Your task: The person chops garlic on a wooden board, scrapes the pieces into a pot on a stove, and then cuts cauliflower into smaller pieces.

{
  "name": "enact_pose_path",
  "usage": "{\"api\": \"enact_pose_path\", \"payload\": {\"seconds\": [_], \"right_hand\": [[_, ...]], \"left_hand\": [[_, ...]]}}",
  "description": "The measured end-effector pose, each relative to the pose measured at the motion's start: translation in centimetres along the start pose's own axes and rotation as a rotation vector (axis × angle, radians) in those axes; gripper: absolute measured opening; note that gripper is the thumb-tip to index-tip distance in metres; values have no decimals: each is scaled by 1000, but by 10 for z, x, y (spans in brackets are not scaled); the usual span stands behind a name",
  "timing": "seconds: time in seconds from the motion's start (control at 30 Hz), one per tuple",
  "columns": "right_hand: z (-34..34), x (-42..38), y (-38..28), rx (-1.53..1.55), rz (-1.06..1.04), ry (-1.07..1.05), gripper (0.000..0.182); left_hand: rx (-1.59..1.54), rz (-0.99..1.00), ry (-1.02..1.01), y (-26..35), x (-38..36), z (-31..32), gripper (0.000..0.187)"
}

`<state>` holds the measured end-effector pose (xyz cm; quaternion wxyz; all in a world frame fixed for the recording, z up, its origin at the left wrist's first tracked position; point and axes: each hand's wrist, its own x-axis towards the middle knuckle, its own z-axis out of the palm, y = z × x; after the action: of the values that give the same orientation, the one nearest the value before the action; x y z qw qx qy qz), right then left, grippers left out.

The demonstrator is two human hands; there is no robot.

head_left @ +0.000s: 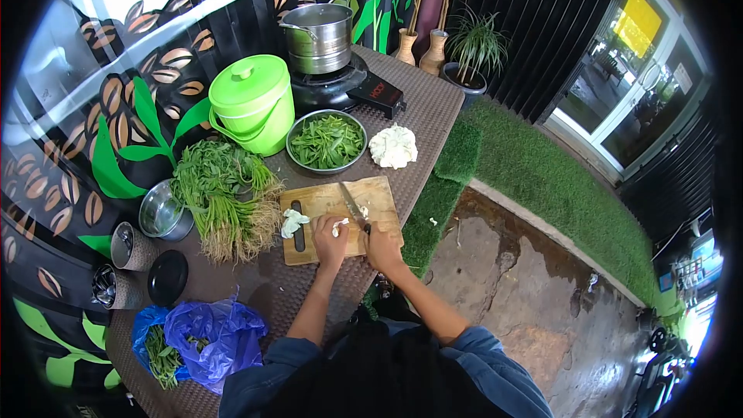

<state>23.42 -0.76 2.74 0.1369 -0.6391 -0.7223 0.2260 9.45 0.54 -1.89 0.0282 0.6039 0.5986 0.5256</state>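
Observation:
My right hand (383,249) is closed round the handle of a kitchen knife (350,201), whose blade points away from me over the wooden cutting board (378,192). Beside it on the board, the fingers of my left hand (330,241) pinch a small white piece (340,224) that looks like cauliflower. White crumbs (364,210) lie close to the blade. A pale green-white scrap (294,222) sits at the board's left, by the handle slot. Beyond the board rests a larger white, crinkly head of what looks like cauliflower (393,147).
Past the board stand a bowl of cut greens (326,142), a lidded green bucket (251,104) and a steel pot (317,42) on a stove (329,89). To the left lie rooted greens (224,193), a metal bowl (165,213) and blue plastic bags (217,340). The table edge runs along the right.

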Motion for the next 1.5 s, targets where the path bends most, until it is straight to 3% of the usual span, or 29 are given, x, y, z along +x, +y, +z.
{"api": "enact_pose_path", "payload": {"seconds": [0.17, 0.23, 0.37, 0.43, 0.57, 0.63, 0.67, 0.73, 0.83, 1.17, 1.27, 1.33, 1.37, 1.5], "right_hand": [[14, -8, 2, -67, -26, -19, 29], [7, -10, 7, -7, 101, 26, 29], [8, -14, 17, -4, 49, 96, 29], [1, -17, 5, 27, 91, -35, 29], [2, -9, 11, 62, 109, -50, 29], [11, -3, 17, -99, -65, 182, 28], [15, 0, 21, -99, -71, 183, 28], [7, 4, 11, -67, 12, 22, 29], [-4, 0, 2, -39, -21, -27, 30], [-12, -7, -13, -30, 0, -63, 30], [1, -21, -20, 24, 100, -61, 28], [16, -27, -22, 2, 100, 91, 28], [17, -20, -17, 32, 125, -18, 28], [-5, 2, -10, -10, 80, -96, 34]], "left_hand": [[-5, -44, -26, 0, 0, 1, 13], [39, 5, -43, -3, 0, 1, 10], [12, -8, -52, -3, 0, 3, 10], [3, 3, -64, 2, 1, 2, 9], [-11, 33, -73, 4, 3, 2, 9], [-8, 51, -124, 2, 3, 2, 9], [-6, 51, -118, 1, 2, 2, 9], [-65, 59, -137, 1, 2, 1, 10], [-102, -11, -152, 1, 2, 2, 9], [-81, 38, -137, -8, 0, 4, 10], [-101, 27, -136, -3, 1, 2, 10], [-115, -2, -170, -5, 1, 0, 10], [-110, 4, -177, -6, 1, 0, 11], [-88, -2, -183, -4, 0, 0, 11]]}}
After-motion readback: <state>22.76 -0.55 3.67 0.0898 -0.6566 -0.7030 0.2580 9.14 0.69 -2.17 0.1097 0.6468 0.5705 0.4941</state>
